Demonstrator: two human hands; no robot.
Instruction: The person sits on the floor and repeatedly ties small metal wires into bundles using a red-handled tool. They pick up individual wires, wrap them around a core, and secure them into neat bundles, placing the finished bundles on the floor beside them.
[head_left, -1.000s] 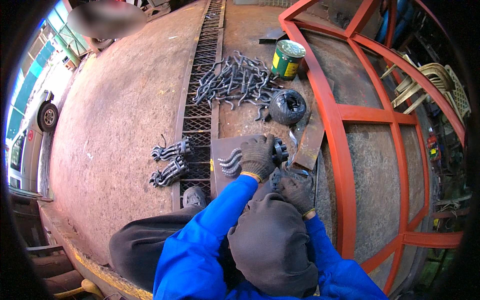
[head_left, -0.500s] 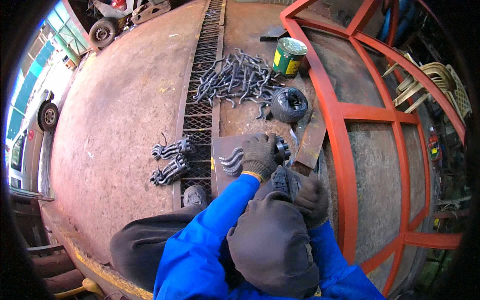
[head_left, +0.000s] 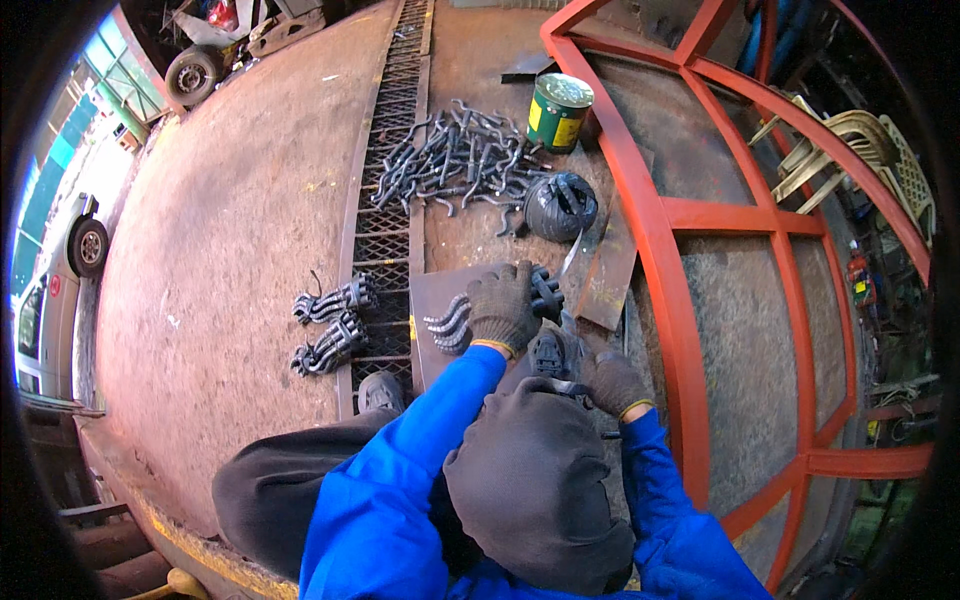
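Note:
My left hand, in a dark knit glove, is closed over a bundle of bent metal rods lying on a flat metal plate. The wavy ends stick out to its left, the thick straight ends to its right. Beside my right shoe, my gloved right hand has its fingers curled. A short dark bar-like thing shows at its left; what the fingers grip is hidden. Two tied bundles of similar rods lie to the left, by the floor grating.
Ahead is a loose pile of bent rods, with a green tin and a roll of black strip beside it. A red steel frame runs along the right. White plastic chairs stand beyond it.
The right hand, blurred before, has moved slightly up and now shows sharply, with the dark bar-like thing beside it. The left hand stays on the rods. The whole view has shifted slightly.

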